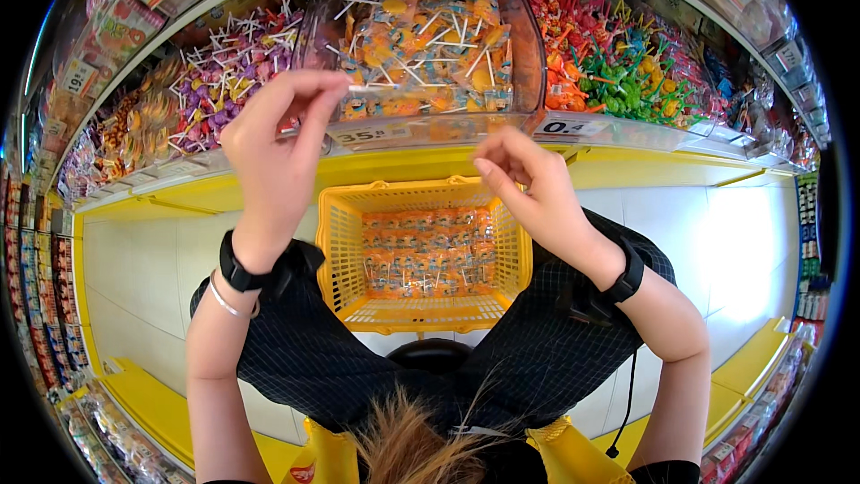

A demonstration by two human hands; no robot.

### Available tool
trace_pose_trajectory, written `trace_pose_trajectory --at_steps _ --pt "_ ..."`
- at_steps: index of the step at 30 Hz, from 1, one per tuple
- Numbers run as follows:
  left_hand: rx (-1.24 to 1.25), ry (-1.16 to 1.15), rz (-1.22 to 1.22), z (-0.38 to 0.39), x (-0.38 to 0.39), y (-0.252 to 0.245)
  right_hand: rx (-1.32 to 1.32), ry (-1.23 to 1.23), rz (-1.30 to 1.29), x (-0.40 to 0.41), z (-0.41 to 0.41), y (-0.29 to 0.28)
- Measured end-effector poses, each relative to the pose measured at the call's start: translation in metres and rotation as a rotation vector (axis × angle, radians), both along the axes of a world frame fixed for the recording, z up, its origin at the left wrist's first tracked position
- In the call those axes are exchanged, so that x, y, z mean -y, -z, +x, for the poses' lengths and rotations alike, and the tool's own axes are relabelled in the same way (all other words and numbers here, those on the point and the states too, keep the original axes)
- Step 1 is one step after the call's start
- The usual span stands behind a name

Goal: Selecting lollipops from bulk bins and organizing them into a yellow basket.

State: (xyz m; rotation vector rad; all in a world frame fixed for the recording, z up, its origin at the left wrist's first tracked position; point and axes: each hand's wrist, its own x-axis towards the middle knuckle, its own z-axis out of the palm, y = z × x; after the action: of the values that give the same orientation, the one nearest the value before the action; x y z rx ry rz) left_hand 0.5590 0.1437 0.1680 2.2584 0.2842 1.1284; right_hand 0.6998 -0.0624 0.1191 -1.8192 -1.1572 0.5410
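My left hand (282, 128) is raised at the front left corner of a clear plastic bin (531, 67) full of orange-wrapped lollipops (430, 40). Its thumb and forefinger are pinched together beside a white lollipop stick (373, 88); whether they grip it cannot be told. Over the back right corner of a yellow plastic shopping basket (325, 249) hovers my right hand (527, 181), fingers loosely curled, nothing visible in them. Inside the basket, orange-wrapped lollipops (426, 249) lie in neat rows, some white sticks showing. The basket stands between the person's knees.
Purple lollipops (228, 81) fill the bin on the left; red, orange and green ones (611, 81) fill those on the right. A yellow shelf edge (403, 165) runs below the bins. Pale floor tiles (678, 235) lie beside the legs. A black cable (631, 396) hangs at the right.
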Motion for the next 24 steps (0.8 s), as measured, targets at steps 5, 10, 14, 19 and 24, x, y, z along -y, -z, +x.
trace_pose_trajectory --at_steps 5,10,14,19,24 --pt "-0.121 0.277 -0.663 -0.027 0.007 0.019 -0.335 -0.007 0.327 -0.024 -0.032 0.007" --pt "-0.202 0.313 -0.818 -0.035 0.000 0.049 -0.794 -0.054 0.187 -0.035 -0.038 0.022" --pt "-0.231 0.431 -1.170 -0.036 0.006 0.064 -0.814 -0.043 0.035 -0.031 -0.036 0.020" --pt "-0.318 0.514 -1.230 -0.041 0.029 0.079 -0.803 -0.028 -0.049 -0.033 -0.049 0.021" --pt "-0.259 0.446 -1.239 -0.045 0.034 0.090 -0.640 -0.035 -0.050 -0.031 -0.048 0.034"
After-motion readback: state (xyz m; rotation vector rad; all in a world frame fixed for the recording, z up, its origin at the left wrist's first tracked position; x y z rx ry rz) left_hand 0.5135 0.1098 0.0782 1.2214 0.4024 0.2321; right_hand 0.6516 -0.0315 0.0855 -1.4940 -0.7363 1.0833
